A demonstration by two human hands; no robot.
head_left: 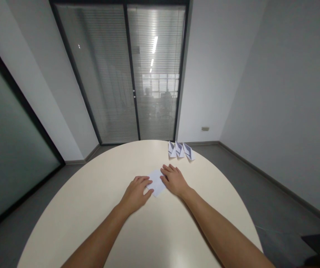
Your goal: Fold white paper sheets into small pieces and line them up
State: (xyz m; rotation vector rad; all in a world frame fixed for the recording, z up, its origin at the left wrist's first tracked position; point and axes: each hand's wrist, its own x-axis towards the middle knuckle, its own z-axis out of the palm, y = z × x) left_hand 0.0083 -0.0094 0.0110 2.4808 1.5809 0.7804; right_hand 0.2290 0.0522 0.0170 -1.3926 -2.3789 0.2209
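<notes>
While the left hand [136,194] lies at one edge of a small white sheet [156,183], the right hand [175,181] lies at the opposite edge, so that the sheet sits flat on the bench [93,197] between the two. Neither of the hands is clenched: the left has its thumb and fingers apart, with their tips at the paper's left side, and the right is spread palm down, its thumb and fingers by the upper right side. The sheet is turned so that one corner points toward the person, and its near part shows uncovered between the hands. Whether any fingertip presses down on it, one cannot tell.

Beyond the right hand, near the far rim of the bench, three folded papers [179,150] stand in a row, close beside one another and well apart from the sheet. The bench is pale with a rounded edge, and both forearms reach over it from the near side. Farther off, ahead of the hands, is a dark-framed glass partition [156,123] with blinds. A small plate [205,128] sits low on the wall to its right.
</notes>
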